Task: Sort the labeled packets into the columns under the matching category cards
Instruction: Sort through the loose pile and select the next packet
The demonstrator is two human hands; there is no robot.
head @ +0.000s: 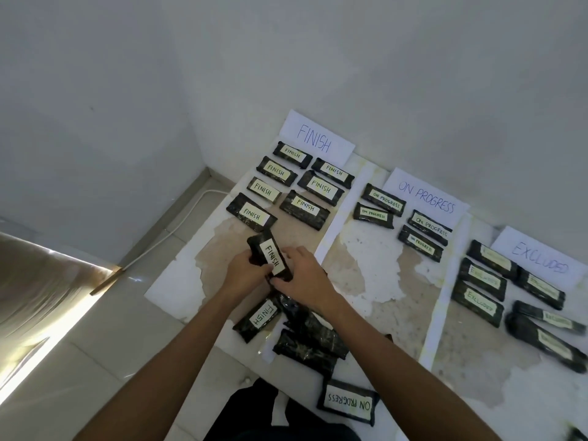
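Both hands hold one black packet labeled FINISH upright above the mat; my left hand grips its left side and my right hand its lower right end. Under the FINISH card lie several FINISH packets in two columns. Under the ON PROGRESS card lie several ON PROGRESS packets. Beside the EXCLUDED card lie several EXCLUDED packets. An unsorted pile sits beneath my forearms, with another FINISH packet and an ON PROGRESS packet nearby.
The packets lie on worn white sheets on a tiled floor, set in a corner of white walls. A white cable runs along the left wall base. A wooden door edge stands at left. My dark-clothed legs are at the bottom.
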